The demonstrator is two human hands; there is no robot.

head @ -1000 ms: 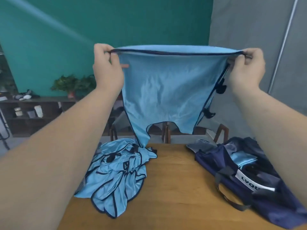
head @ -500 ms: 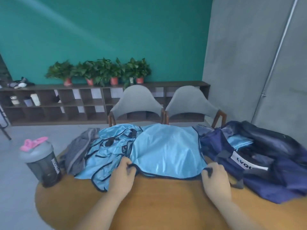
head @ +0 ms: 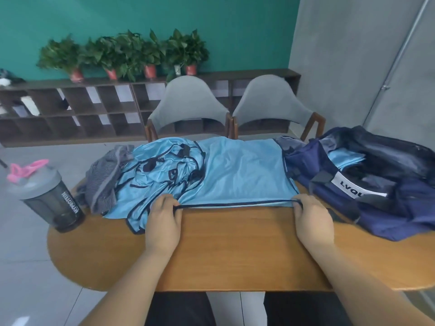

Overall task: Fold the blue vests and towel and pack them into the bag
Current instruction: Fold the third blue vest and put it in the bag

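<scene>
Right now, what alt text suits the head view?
Left hand and right hand pinch the near hem of a blue vest laid flat on a table. More vests and a grey towel lie left of it, a navy bag right.

On the table (head: 235,250) we found the flat vest (head: 242,175) between the vest pile (head: 160,175), left, and the bag (head: 400,208), right; the towel (head: 103,180) and shaker bottle (head: 51,196) lay further left.

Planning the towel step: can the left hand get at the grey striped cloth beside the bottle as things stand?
Probably yes, once it lets go. The left hand pinches the hem of the spread vest; the grey striped cloth lies uncovered just to its left, with only the crumpled vests between.
</scene>
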